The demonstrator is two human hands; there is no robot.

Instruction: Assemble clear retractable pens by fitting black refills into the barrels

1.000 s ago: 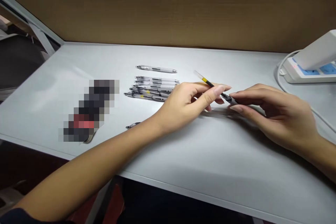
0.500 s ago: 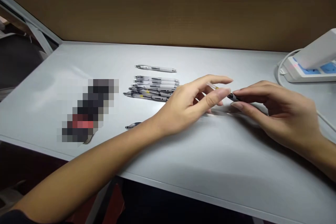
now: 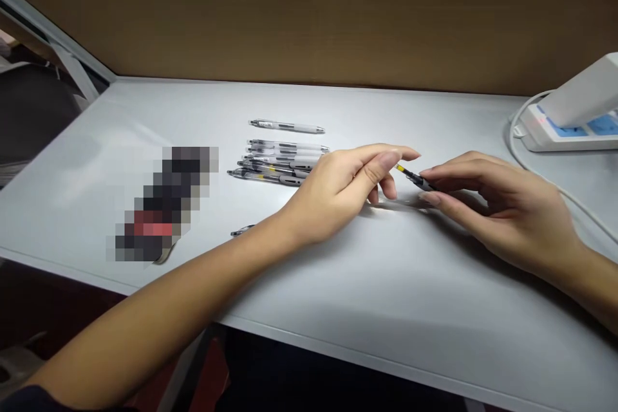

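The right hand (image 3: 512, 212) pinches a short black pen (image 3: 416, 178) just beside the open left hand (image 3: 338, 190), with more pens (image 3: 275, 174) lying on the bench (image 3: 386, 283).

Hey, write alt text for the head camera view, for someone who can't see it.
A person's right hand pinches a slim black pen piece with a yellow band between its fingers, just beside the open left hand. A group of clear retractable pens lies on a white desk, with a power strip at the far right.
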